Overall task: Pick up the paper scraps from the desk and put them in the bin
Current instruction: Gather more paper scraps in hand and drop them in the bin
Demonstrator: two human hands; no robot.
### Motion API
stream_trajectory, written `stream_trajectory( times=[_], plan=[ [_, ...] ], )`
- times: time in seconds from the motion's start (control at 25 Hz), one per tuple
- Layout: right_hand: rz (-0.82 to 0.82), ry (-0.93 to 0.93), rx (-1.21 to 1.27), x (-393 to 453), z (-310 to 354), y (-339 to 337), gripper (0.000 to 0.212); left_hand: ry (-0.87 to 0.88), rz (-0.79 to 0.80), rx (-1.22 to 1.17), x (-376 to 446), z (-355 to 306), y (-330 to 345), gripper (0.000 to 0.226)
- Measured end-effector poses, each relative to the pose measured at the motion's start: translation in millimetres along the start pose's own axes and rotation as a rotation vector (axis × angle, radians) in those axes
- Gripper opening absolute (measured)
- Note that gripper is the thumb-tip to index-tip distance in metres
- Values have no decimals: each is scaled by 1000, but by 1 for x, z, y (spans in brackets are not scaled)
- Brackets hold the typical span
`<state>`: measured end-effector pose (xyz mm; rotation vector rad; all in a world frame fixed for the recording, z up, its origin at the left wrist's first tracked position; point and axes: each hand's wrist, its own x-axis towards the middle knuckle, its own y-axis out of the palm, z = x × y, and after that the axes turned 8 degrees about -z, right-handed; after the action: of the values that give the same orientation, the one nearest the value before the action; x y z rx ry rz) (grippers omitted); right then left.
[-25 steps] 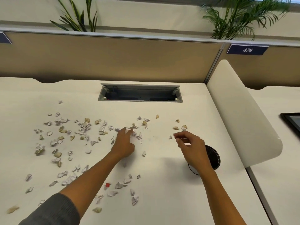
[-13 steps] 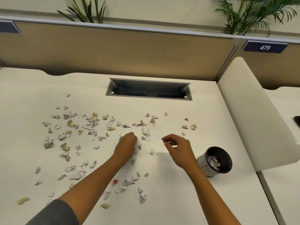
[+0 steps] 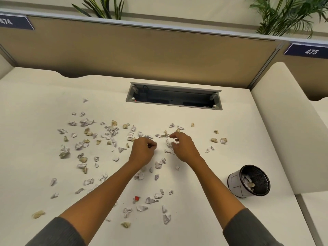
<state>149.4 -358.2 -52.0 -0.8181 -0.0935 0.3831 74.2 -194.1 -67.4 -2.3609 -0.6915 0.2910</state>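
Several crumpled white and tan paper scraps lie scattered over the white desk, mostly left of centre and in front of me. My left hand sits at mid-desk with its fingers curled over gathered scraps. Beside it, my right hand pinches a small white scrap among the pieces there. The small black mesh bin stands at the desk's right front, with scraps inside it. One red scrap lies near my left forearm.
A grey cable tray opening is sunk into the desk behind the scraps. A tan partition runs along the back. A white curved divider bounds the right side, just behind the bin.
My right hand has moved left and forward from near the bin into the scraps beside my left hand. The left hand has closed its fingers over scraps. The view has shifted, so the bin shows fully.
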Motion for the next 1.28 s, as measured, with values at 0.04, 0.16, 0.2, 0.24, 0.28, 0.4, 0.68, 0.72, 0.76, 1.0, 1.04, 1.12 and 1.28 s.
stream_trajectory(
  times=[0.04, 0.16, 0.2, 0.24, 0.28, 0.4, 0.68, 0.72, 0.76, 1.0, 1.04, 1.12, 1.28],
  plan=[
    [15, -33, -33, 4, 4, 5, 32, -18, -8, -28, 0, -1, -1, 11],
    [78, -133, -115, 15, 13, 17, 42, -63, -23, -105, 1, -4, -3, 9],
    [120, -163, -163, 18, 13, 20, 46, -68, -19, -118, 1, -5, -4, 9],
    [166, -192, -224, 18, 12, 23, 49, -73, -14, -126, 0, -6, -5, 9],
    [205, -219, -287, 18, 9, 24, 50, -82, -11, -133, -1, -7, -6, 9],
    [248, -265, -381, 10, -3, 27, 46, -108, -2, -160, -6, -7, -8, 9],
    [142, -312, -291, -37, -28, 35, 35, -126, 26, -186, -28, -11, -10, 10],
    [86, -335, -285, -46, -31, 37, 30, -121, 31, -188, -32, -12, -10, 10],
    [34, -341, -279, -54, -34, 38, 26, -118, 37, -189, -36, -14, -10, 10],
    [-52, -293, -295, -83, -40, 36, 15, -115, 51, -200, -55, -22, -9, 10],
    [-51, -281, -306, -85, -41, 36, 14, -114, 51, -203, -57, -23, -9, 10],
    [-45, -235, -296, -91, -43, 33, 15, -119, 55, -221, -64, -28, -7, 10],
    [-83, -8, -33, -104, -42, 11, 15, -127, 80, -253, -77, -38, -1, 11]
  ],
)
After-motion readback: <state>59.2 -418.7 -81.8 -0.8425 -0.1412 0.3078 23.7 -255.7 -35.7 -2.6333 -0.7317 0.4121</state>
